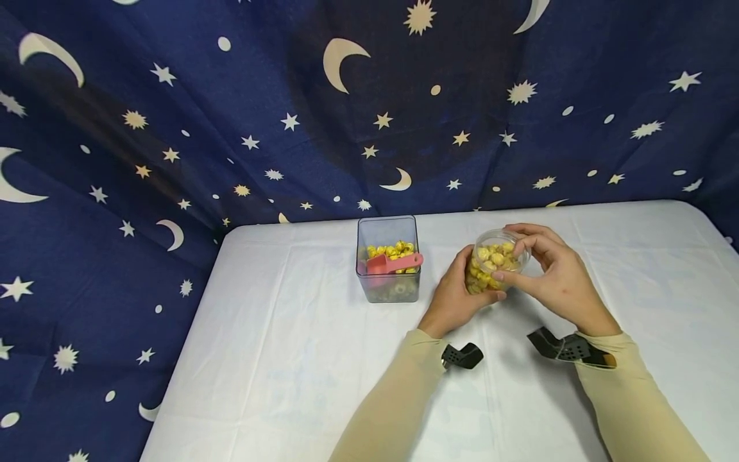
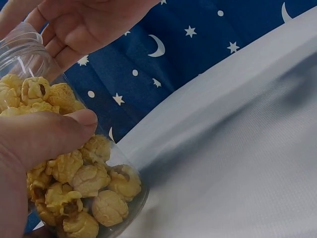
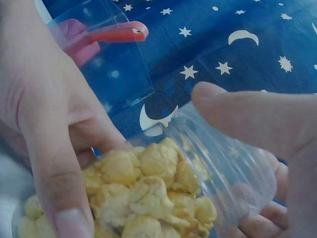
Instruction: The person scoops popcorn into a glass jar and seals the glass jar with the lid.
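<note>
A clear plastic jar [image 1: 478, 280] filled with yellow popcorn [image 2: 80, 176] is tilted above the right half of the table. My left hand [image 1: 455, 296] grips the jar's body, its thumb [image 2: 54, 135] lying across the near side. At the ridged neck [image 3: 203, 148], my right hand [image 1: 557, 273] spans the round rim, with the thumb on the near side and fingers on the far side. No lid can be made out on the jar. In the right wrist view, the right thumb [image 3: 247, 111] is over the neck and the other fingers are partly hidden behind it.
Left of my hands stands a clear grey square container [image 1: 388, 296] with more popcorn inside. A pink scoop [image 1: 398, 262] lies in it, its handle reaching over the right wall. A white cloth [image 1: 312, 359] covers the table, and a dark blue star-patterned curtain [image 1: 277, 83] hangs behind.
</note>
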A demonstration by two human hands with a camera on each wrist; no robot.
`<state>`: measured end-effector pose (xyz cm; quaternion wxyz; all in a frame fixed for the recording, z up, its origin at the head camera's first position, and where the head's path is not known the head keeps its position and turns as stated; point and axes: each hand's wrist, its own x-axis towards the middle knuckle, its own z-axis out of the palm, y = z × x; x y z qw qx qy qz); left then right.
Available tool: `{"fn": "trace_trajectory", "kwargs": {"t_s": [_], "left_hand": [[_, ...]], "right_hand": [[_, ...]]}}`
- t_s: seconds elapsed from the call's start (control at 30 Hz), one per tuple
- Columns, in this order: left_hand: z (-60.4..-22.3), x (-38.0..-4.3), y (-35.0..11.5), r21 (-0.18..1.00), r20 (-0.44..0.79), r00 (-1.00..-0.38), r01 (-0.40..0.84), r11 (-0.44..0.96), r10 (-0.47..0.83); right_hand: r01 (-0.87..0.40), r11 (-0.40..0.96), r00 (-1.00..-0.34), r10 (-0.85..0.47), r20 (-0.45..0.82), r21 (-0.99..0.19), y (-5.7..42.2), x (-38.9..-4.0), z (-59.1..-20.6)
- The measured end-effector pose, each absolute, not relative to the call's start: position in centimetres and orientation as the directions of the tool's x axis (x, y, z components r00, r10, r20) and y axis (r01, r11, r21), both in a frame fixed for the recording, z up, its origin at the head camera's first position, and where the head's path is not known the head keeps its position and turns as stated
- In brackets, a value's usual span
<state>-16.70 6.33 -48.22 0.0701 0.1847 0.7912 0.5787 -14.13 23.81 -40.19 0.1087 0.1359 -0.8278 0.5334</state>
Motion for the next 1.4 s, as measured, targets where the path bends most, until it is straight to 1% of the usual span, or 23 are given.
{"fn": "trace_trajectory", "kwargs": {"t_s": [0.3, 0.67, 0.97, 1.23, 1.4], "left_hand": [[-48.4, -16.6, 6.3, 0.938, 0.107, -0.923, 0.217, 0.272, 0.369], [-48.5, -16.6, 6.4, 0.938, 0.12, -0.92, 0.229, 0.262, 0.373], [-48.6, -16.8, 6.4, 0.935, 0.125, -0.919, 0.235, 0.265, 0.375], [-48.5, -16.9, 6.3, 0.938, 0.127, -0.914, 0.237, 0.252, 0.386], [-48.6, -16.9, 6.3, 0.941, 0.117, -0.915, 0.226, 0.251, 0.386]], "right_hand": [[-0.352, 0.427, -0.936, -0.132, 0.328, -0.833, 24.3, -14.2, -40.6], [-0.349, 0.432, -0.937, -0.137, 0.323, -0.832, 24.5, -14.4, -40.8], [-0.37, 0.43, -0.929, -0.17, 0.329, -0.823, 24.5, -14.6, -40.8], [-0.355, 0.491, -0.935, -0.189, 0.3, -0.796, 24.9, -14.7, -40.5], [-0.336, 0.518, -0.942, -0.175, 0.286, -0.787, 24.8, -14.6, -40.5]]}}
